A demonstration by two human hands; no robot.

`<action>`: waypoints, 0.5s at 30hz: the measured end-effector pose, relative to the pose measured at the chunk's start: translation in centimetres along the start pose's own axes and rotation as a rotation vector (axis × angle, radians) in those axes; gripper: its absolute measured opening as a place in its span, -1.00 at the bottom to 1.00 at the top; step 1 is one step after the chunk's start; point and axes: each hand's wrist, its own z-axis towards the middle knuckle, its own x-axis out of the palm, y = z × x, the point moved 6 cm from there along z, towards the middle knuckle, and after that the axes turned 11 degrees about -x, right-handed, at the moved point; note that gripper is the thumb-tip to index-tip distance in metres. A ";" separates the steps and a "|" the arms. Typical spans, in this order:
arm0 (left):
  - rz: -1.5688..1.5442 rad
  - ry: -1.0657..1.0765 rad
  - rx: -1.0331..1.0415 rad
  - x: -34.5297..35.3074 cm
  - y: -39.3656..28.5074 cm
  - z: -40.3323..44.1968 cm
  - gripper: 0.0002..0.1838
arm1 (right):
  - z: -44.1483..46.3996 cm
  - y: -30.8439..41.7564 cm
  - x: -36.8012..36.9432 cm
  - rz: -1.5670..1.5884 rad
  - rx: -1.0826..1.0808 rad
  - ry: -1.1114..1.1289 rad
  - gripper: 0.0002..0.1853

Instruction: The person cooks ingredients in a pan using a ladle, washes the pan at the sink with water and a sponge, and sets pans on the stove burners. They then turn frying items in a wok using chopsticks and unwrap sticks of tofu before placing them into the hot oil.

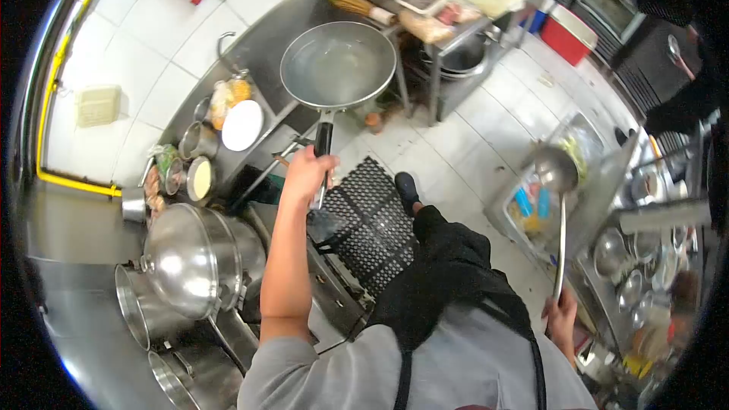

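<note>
Left hand: the person's left hand has its fingers wrapped around the black handle of the wok.
Right hand: the person's right hand has its fingers closed about the lower end of the ladle shaft.
Wok: straight ahead of the left fingers, its open side facing up; whether the pale patch inside the wok is liquid or a reflection cannot be told.
Ladle bowl: at the far end of the shaft, ahead of the right fingers and well apart from the wok.
Domed steel pot: to the left of the left fingers and nearer the body, the domed steel pot stands beside other pots.
Rubber mat: below and to the right of the left fingers, the perforated rubber mat lies on the floor.
White dish: ahead and left of the left fingers, the white dish sits near jars.
Bristle brush: beyond the wok from the left fingers, the bristle brush lies on the steel counter.
Red cooler: far ahead of the right fingers, the red cooler stands on the tiles.
</note>
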 end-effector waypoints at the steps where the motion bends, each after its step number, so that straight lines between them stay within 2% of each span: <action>1: 0.012 -0.073 0.027 -2.1 -0.1 3.5 -0.84 | 5.9 1.5 2.8 0.051 -0.105 0.053 -0.67; 3: 0.081 -0.138 0.015 -6.2 -1.0 9.7 -0.79 | 16.8 10.9 10.5 -0.290 -0.112 0.231 -0.64; 5: 0.324 -0.255 -0.051 -10.0 -3.4 14.0 -0.83 | 26.6 15.8 18.3 -0.481 -0.381 0.322 -0.59; 7: 0.622 -0.444 0.026 -13.0 -3.9 20.4 -0.81 | 33.6 23.0 27.4 -0.548 -0.523 0.385 -0.57; 8: 0.777 -0.530 0.054 -14.1 -4.1 22.6 -0.79 | 36.2 25.2 31.9 -0.495 -0.685 0.370 -0.56; 9: 0.852 -0.533 -0.010 -14.2 -5.9 22.9 -0.78 | 38.8 27.9 36.5 -0.435 -0.860 0.350 -0.55; 11: 0.932 -0.568 -0.035 -15.3 -5.2 27.2 -0.76 | 41.6 34.1 44.8 -0.449 -0.982 0.458 -0.54; 13: 0.906 -0.532 -0.158 -16.0 -3.5 30.8 -0.73 | 43.5 38.1 52.6 -0.509 -0.972 0.586 -0.53; 15: 0.864 -0.484 -0.180 -15.9 -3.4 31.9 -0.73 | 45.2 40.5 60.6 -0.610 -1.075 0.688 -0.57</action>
